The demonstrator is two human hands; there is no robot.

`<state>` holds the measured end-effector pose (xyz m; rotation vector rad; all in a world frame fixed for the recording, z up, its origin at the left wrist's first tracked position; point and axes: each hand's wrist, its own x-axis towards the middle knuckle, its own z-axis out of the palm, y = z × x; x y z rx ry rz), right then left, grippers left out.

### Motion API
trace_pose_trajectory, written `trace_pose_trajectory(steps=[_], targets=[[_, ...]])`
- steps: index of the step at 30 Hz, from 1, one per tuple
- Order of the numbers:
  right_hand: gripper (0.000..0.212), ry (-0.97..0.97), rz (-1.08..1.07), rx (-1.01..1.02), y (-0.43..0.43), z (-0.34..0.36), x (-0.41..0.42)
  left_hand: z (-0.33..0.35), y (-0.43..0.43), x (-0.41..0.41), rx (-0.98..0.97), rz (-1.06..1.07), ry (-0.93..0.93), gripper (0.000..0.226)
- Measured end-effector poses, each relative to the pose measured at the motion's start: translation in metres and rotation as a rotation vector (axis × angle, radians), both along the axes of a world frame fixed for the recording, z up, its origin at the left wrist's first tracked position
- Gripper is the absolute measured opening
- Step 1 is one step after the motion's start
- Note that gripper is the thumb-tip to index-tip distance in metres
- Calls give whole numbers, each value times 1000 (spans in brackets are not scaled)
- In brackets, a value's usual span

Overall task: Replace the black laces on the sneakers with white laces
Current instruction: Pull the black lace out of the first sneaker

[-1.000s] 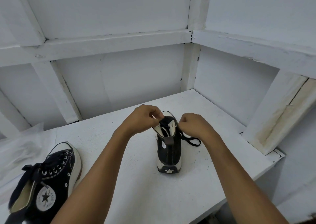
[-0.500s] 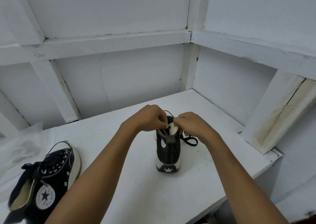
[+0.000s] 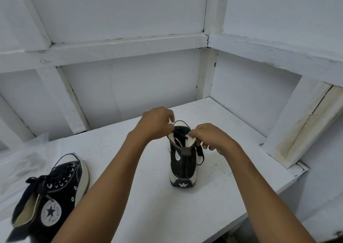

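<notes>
Both hands were up at the top of one black sneaker (image 3: 182, 164). It stood upright on the white surface (image 3: 148, 202), with its heel and white star toward the person and its toe pointing away.

The left hand (image 3: 156, 125) had its fingers curled tight. It pinched the black lace (image 3: 181, 133) where the lace crossed the open top of the sneaker, just to the right of that hand. Something small and white showed by its fingertips, too blurry to tell what it was.

The right hand (image 3: 213, 140) was curled too. It pinched the top edge of the sneaker on its own side, right by a lace hole. A loop of the black lace hung down just under this hand, beside the sneaker.

The two hands were close together, with only the top of the sneaker between them.

The other sneaker (image 3: 55, 187) lay well off to the left of the left hand, near the person's elbow. It was tipped on its side, and its round star patch faced up. Its tied laces (image 3: 37, 180) were black. A crinkly white sheet (image 3: 20, 161) lay past it, even farther left.
</notes>
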<state>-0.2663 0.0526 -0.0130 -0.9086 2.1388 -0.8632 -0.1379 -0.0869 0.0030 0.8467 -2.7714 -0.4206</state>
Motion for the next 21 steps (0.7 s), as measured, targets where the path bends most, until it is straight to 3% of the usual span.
trace_pose_trajectory(steps=[6, 9, 15, 19, 21], targets=[[10, 13, 8, -47, 2, 0, 2, -3, 21, -21, 20, -202, -218, 13], [11, 11, 0, -48, 7, 0, -1, -6, 20, -24, 48, -212, -167, 10], [11, -13, -16, -57, 10, -2, -4, -3, 0, -8, 415, 4, 319, 9], [11, -15, -17, -58, 9, -4, -4, 7, -5, 8, 1056, 24, 896, 14], [11, -12, -17, -60, 8, -4, -5, 9, -5, 11, 1286, 42, 1048, 16]])
